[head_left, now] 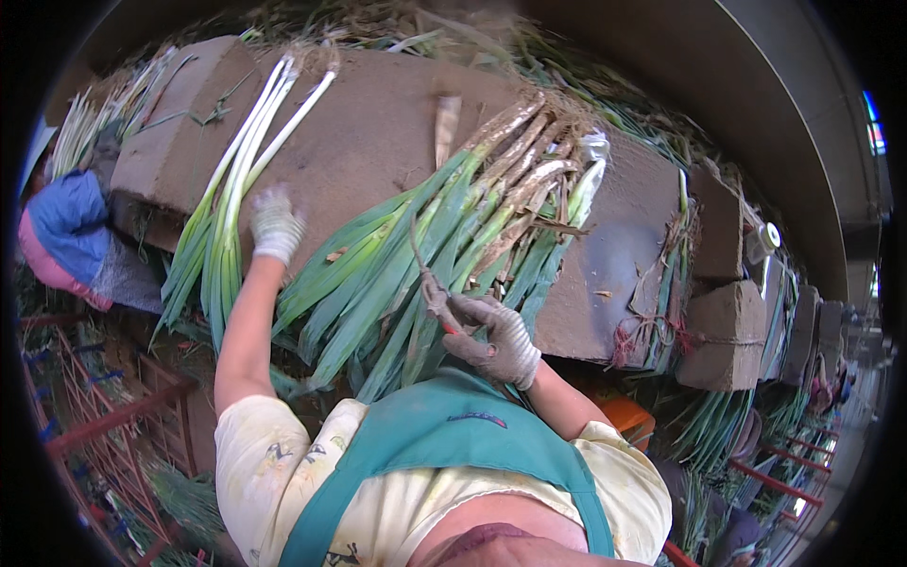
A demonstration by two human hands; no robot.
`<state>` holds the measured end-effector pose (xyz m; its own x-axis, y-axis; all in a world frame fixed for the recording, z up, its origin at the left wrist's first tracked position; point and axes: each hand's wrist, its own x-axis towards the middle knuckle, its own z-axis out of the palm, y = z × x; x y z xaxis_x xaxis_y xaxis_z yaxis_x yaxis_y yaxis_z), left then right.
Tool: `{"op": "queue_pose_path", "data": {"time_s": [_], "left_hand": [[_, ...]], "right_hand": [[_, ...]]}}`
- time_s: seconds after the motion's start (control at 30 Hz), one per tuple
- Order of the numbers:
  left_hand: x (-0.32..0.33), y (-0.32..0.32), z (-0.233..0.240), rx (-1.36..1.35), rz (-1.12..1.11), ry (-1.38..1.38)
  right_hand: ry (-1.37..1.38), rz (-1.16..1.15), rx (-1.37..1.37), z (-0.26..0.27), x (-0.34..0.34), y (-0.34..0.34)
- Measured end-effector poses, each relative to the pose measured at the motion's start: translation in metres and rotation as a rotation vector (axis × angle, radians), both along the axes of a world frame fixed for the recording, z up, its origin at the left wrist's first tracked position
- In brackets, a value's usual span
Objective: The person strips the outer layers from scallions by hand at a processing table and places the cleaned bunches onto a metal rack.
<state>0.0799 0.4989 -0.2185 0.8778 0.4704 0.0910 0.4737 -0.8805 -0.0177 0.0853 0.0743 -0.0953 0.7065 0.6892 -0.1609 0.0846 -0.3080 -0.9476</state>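
Note:
My left hand (276, 220), in a pale knitted glove, is over the brown work surface (354, 135) with nothing visible in it; its fingers are blurred. Just left of it lie several long green onions (244, 152) with clean white stalks, roots away from me and green leaves over the near edge. In my right hand (492, 337), also gloved, is a dirty air blow gun (434, 290) with a thin bent nozzle and a red part. The nozzle is above the leaves of a heap of soil-covered green onions (510, 191), whose dry outer skins hang loose.
Discarded leaves (567, 71) lie along the far edge. A co-worker's blue sleeve (71, 220) shows at left, near another bunch of onions (85, 131). A red metal rack (113, 418) stands low at left. Foam-like blocks (723, 340) and tied onions (677, 283) are at right.

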Motion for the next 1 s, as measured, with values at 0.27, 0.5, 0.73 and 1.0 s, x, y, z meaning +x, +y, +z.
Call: {"op": "queue_pose_path", "data": {"time_s": [0.27,0.5,0.73,1.0], "left_hand": [[0.008,-0.185,0.087,-0.471,-0.503,-0.334],[0.041,-0.288,0.112,-0.341,-0.668,-0.326],[0.073,-0.367,0.111,-0.381,-0.402,0.322],[0.124,-0.480,0.153,-0.152,-0.276,-0.100]], "right_hand": [[-0.402,-0.335,-0.222,-0.031,0.010,-0.095],[-0.427,-0.346,-0.381,-0.077,0.025,-0.195],[-0.294,-0.339,-0.171,-0.094,0.063,-0.262],[-0.501,-0.345,-0.126,-0.098,0.128,-0.296]]}}
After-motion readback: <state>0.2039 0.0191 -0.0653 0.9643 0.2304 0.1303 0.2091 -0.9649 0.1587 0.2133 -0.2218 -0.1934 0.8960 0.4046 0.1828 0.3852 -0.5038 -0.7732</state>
